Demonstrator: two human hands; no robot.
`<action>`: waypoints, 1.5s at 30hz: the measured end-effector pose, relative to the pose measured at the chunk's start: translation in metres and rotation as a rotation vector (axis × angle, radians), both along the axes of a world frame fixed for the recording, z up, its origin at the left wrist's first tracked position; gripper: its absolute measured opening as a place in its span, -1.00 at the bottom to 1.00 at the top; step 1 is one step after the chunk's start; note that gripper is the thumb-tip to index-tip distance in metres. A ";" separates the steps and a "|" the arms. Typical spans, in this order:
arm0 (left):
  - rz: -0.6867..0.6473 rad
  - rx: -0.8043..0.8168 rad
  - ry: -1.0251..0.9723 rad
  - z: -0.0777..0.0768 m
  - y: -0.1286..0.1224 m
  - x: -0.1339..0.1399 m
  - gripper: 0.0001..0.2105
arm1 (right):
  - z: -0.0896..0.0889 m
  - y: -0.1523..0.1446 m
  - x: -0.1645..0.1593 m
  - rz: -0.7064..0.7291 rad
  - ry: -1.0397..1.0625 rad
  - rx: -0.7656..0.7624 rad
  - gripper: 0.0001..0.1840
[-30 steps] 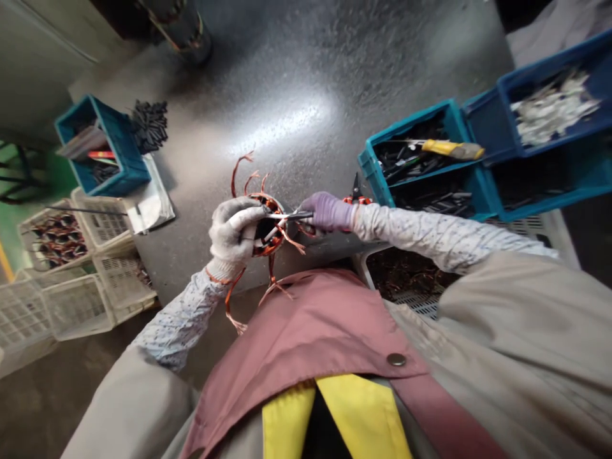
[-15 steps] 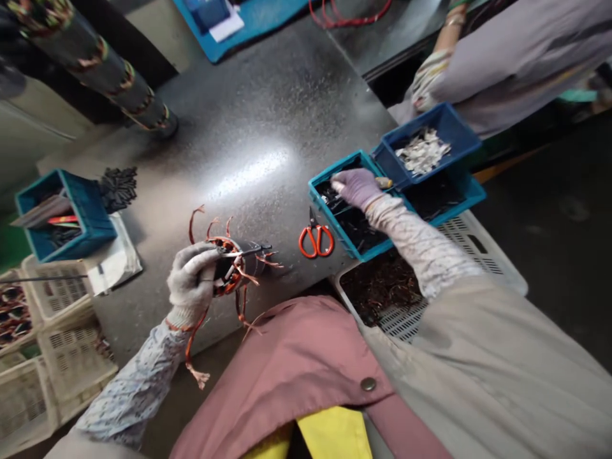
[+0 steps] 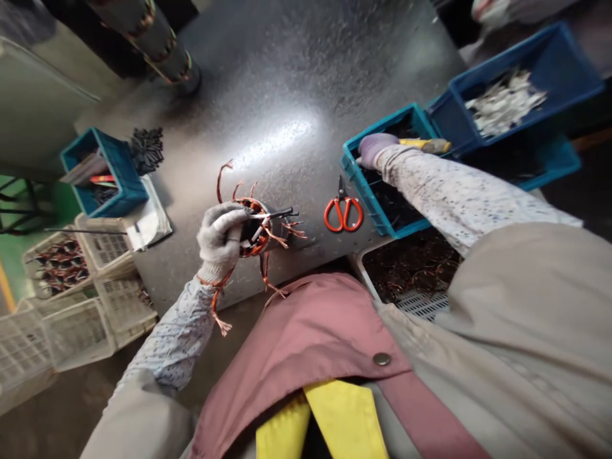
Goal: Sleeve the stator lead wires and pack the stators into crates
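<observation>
My left hand (image 3: 220, 237), in a whitish knit glove, is closed around a motor stator (image 3: 262, 242) at the table's front edge. Copper windings ring its opening, and frayed copper leads (image 3: 223, 325) stick out on several sides. A dark sleeve (image 3: 282, 213) lies across the stator, beside a white one. In a purple glove, my right hand (image 3: 377, 150) reaches down into a teal divided bin (image 3: 406, 231) of small black pieces; its fingers are hidden there. Between the hands lie scissors (image 3: 342, 196) with orange handles.
A blue bin (image 3: 568, 60) with white pieces rests at the right, near another person. Below the teal bin is a white crate (image 3: 423, 306) with wire scraps. At left are a teal box (image 3: 129, 182), black tubes (image 3: 146, 150) and plastic crates (image 3: 76, 331). Stacked stators (image 3: 165, 54) stand behind.
My right hand has gone deeper into the teal bin, its fingers now out of sight. The view has shifted, while my left hand keeps its hold on the stator.
</observation>
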State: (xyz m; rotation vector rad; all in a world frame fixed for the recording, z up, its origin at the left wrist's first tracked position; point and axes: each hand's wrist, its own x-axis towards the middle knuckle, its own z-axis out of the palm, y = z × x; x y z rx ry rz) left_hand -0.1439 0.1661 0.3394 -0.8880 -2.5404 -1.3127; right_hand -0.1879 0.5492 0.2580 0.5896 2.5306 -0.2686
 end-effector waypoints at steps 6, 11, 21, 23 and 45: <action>0.022 0.017 -0.014 -0.006 -0.004 -0.002 -0.85 | 0.018 0.025 0.021 -0.203 0.124 0.008 -0.57; 0.037 0.018 -0.013 -0.003 -0.005 -0.001 -0.87 | 0.031 0.010 0.075 -0.386 0.502 -0.279 -0.86; 0.069 0.022 0.090 -0.002 -0.006 -0.001 -0.91 | -0.030 -0.151 0.132 -1.128 0.250 -1.481 -0.71; 0.095 -0.007 0.091 0.000 -0.005 0.000 -0.94 | -0.043 -0.158 0.130 -1.141 0.238 -1.531 -0.67; 0.129 -0.041 0.044 0.000 -0.006 0.004 -0.91 | -0.032 -0.153 0.096 -0.262 0.130 -1.181 -0.88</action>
